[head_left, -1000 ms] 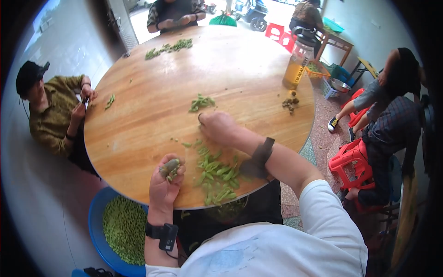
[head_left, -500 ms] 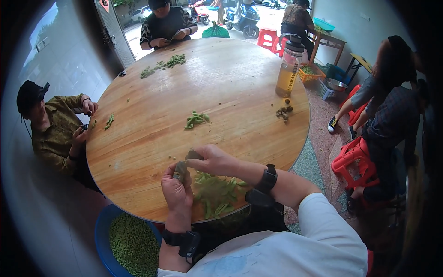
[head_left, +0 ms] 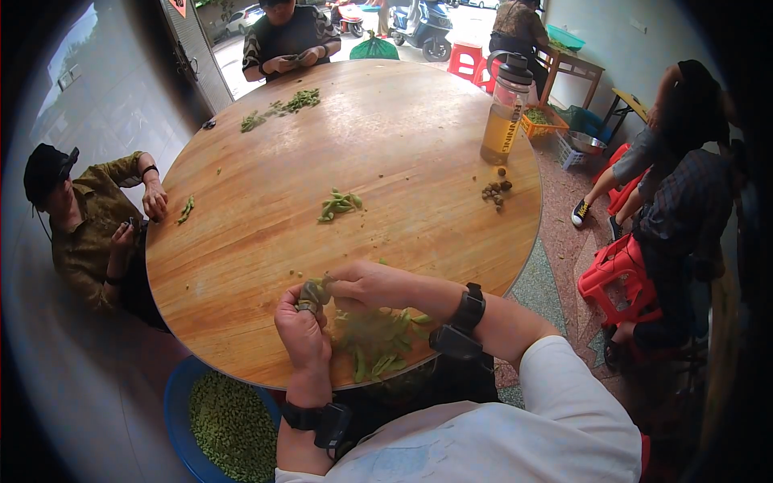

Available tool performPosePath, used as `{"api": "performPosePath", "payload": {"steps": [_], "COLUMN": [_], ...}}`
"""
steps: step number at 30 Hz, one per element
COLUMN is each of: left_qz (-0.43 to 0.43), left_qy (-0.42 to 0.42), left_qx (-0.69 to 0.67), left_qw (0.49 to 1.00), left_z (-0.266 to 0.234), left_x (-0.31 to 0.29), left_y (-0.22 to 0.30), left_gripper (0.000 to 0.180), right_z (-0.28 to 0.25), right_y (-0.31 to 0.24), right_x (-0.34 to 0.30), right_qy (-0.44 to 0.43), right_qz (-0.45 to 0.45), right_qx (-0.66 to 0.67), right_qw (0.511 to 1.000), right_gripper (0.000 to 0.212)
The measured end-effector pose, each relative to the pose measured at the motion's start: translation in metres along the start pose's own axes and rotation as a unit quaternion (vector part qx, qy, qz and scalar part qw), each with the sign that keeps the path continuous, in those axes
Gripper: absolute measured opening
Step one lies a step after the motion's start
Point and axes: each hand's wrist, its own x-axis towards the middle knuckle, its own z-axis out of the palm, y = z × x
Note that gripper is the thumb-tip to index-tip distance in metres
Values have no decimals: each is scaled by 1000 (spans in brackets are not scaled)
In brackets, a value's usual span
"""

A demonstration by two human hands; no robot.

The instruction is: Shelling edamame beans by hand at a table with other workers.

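Observation:
Above the table's near edge, my left hand (head_left: 306,330) is closed on a green bean pod (head_left: 324,287), partly hidden by the fingers. A grey-green cover or wrap (head_left: 309,297) shows at its fingertips. My right hand (head_left: 366,284) is closed as well, pinching at the pod's other side, so the two hands nearly meet. Just below my right hand lies a loose pile of green bean pods (head_left: 378,354) on the wooden table. A smaller heap of pods (head_left: 340,205) sits beyond my hands, near the table's middle.
A blue tub (head_left: 181,435) of shelled beans stands below the table's left edge. At the right, a bottle (head_left: 501,121) of amber liquid stands near small brown round things (head_left: 495,191). Co-workers sit at the left (head_left: 97,217) and far side (head_left: 290,40). Red stools (head_left: 616,278) stand rightward.
My right hand has lowered slightly, and its dark fingertip no longer shows; green pod now shows between my hands. The left co-worker's hands have moved apart. The view has shifted a little.

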Motion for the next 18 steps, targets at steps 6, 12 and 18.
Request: {"api": "performPosePath", "payload": {"steps": [6, 12, 18], "left_qz": [2, -38, -30], "left_qy": [-13, -135, -81], "left_qx": [0, -125, -66], "left_qw": [1000, 982, 994], "left_z": [1, -6, 2], "left_x": [-1, -5, -2], "left_y": [-2, 6, 2], "left_gripper": [15, 14, 20], "right_z": [6, -3, 5], "right_y": [8, 5, 14], "right_x": [1, -6, 1], "right_qy": [80, -47, 145], "right_qz": [-81, 27, -160], "right_qx": [-91, 152, -164], "right_qw": [989, 987, 962], "right_gripper": [23, 20, 22]}}
